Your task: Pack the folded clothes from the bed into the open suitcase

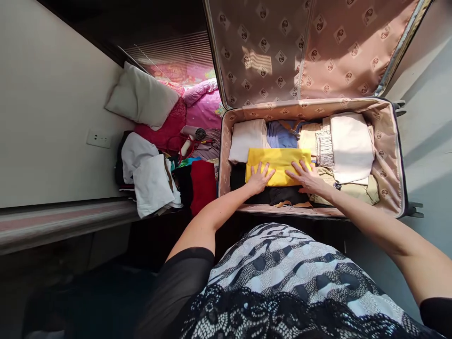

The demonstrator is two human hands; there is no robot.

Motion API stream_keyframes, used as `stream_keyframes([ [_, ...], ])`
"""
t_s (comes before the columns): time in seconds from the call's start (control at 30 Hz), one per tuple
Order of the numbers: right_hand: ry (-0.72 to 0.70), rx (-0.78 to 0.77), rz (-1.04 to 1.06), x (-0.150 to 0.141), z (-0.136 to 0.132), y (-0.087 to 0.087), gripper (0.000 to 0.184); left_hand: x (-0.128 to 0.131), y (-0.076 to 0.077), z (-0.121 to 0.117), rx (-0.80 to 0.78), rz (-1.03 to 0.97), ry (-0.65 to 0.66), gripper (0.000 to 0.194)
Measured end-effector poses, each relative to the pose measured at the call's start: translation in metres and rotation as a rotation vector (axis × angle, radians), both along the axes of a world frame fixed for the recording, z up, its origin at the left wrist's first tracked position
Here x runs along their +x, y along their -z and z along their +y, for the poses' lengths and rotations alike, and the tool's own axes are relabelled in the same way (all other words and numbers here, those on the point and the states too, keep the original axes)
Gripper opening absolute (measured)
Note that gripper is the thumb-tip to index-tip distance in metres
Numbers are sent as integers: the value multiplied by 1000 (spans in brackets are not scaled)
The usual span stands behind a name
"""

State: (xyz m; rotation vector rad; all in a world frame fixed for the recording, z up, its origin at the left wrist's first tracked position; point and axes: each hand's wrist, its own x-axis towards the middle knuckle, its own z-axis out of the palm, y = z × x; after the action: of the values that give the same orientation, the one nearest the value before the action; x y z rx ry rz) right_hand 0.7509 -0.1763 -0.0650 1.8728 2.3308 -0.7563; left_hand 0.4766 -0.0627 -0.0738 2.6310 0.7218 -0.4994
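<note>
A folded yellow cloth garment (277,160) lies on top of other clothes inside an open suitcase (399,155). My left hand (259,179) rests with spread fingers on its lower left part. On its right end, my right hand (306,179) presses lightly, fingers also apart. Around the yellow garment are a folded white garment (247,136), blue clothing (282,135), cream folded clothing (349,146) and khaki clothing (360,192). Black clothing (287,194) shows below it, near the suitcase's front edge. What lies under the yellow garment is hidden.
The suitcase's patterned lid (264,52) stands raised at the back. To the left are white clothes (153,183), a red folded garment (203,186), a hair dryer (193,133) and a pillow (141,96). A wall socket (99,138) is on the left wall.
</note>
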Motion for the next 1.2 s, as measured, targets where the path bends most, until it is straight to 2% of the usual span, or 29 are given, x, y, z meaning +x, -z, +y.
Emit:
stream_keyframes([
  [0.07,18,17,-36,-2,-3,3,67,-3,3,4,11,-21,-44,64],
  [0.13,106,-12,-6,-2,8,1,59,-2,-1,17,-3,-34,-81,60],
  [0.23,258,-80,103,10,37,-17,50,-1,-19,48,-72,-27,-134,55],
  [0.3,309,-81,143,25,57,-40,49,-8,-39,74,-162,-110,-168,51],
  [0.37,364,-37,236,43,74,-71,48,-23,-64,101,-297,-282,-226,50],
  [0.47,564,29,657,52,99,-121,44,-59,-104,131,-591,-513,-374,53],
  [0.53,686,21,951,39,119,-148,47,-89,-124,138,-825,-587,-495,54],
  [0.6,727,-28,1097,10,142,-164,48,-122,-136,136,-1014,-640,-607,57],
  [0.67,718,-108,1173,-28,168,-170,46,-159,-142,128,-1111,-693,-702,65],
  [0.73,686,-201,1224,-74,193,-168,44,-202,-145,120,-1123,-760,-793,76],
  [0.8,643,-290,1269,-124,219,-163,42,-253,-150,114,-1065,-840,-893,84],
  [0.87,588,-370,1317,-179,243,-156,39,-312,-159,110,-963,-890,-1000,84],
  [0.93,533,-440,1366,-240,263,-148,38,-374,-169,109,-828,-884,-1108,77],
  [1.0,483,-500,1396,-303,280,-136,40,-434,-178,114,-609,-820,-1220,63],
  [1.07,447,-530,1390,-363,292,-117,43,-483,-183,124,-324,-629,-1305,52],
  [1.13,423,-502,1316,-414,298,-92,44,-514,-181,136,-110,-381,-1339,52],
  [1.2,389,-418,1187,-452,299,-64,44,-522,-170,145,-22,-210,-1332,62],
])
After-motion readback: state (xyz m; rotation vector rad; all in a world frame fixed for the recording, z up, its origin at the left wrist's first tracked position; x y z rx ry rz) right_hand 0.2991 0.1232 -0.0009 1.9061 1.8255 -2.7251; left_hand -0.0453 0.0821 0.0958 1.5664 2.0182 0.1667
